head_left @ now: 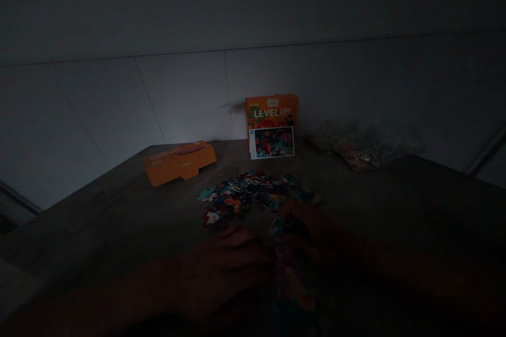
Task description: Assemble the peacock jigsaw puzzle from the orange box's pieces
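Observation:
The view is very dark. My left hand (231, 263) lies low over the table, its fingers stretched out toward a strip of joined puzzle pieces (290, 279). On the other side of that strip, my right hand (310, 226) is curled, with a teal and dark puzzle piece (279, 226) at its fingertips. Its fingers are dim and partly lost in shadow. Just beyond both hands spreads a heap of loose puzzle pieces (253, 189) in teal, red, white and dark blue.
At the back, an orange "LEVEL UP!" box (272, 112) stands upright with a picture card (273, 143) leaning on it. An orange cardboard piece (182, 162) lies at the left on the table (118, 221). Clear plastic bags (363, 145) lie at the right by the wall (190, 89).

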`<state>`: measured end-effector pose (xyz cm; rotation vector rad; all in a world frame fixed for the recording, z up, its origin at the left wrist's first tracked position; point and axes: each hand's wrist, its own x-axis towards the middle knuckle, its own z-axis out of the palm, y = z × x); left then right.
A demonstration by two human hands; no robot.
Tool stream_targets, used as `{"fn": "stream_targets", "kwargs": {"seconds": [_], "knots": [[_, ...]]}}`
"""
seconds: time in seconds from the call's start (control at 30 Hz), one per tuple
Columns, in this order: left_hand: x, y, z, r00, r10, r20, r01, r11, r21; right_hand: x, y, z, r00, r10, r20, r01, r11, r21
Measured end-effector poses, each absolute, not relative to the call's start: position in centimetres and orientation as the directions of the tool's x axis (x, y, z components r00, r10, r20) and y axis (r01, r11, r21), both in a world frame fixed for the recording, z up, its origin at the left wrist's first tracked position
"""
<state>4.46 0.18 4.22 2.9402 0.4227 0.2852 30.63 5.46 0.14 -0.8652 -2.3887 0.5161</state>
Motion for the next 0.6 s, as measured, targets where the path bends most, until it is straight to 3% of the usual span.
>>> {"fn": "stream_targets", "kwargs": {"seconds": [0.2,0.4,0.6], "knots": [[4.2,0.4,3.7,0.918,0.352,0.181,0.318,-0.929,0.19,30.8,6.2,0.1,-0.588,0.656,0.473,0.412,0.746,-0.523],[3.8,0.9,2.8,0.847,0.47,0.247,0.422,-0.878,0.226,31.0,6.4,0.1,-0.654,0.613,0.443,0.358,0.767,-0.533],[4.0,1.0,2.8,0.84,0.474,0.263,0.425,-0.877,0.224,30.8,6.4,0.1,-0.706,0.573,0.415,0.333,0.787,-0.52]]}}
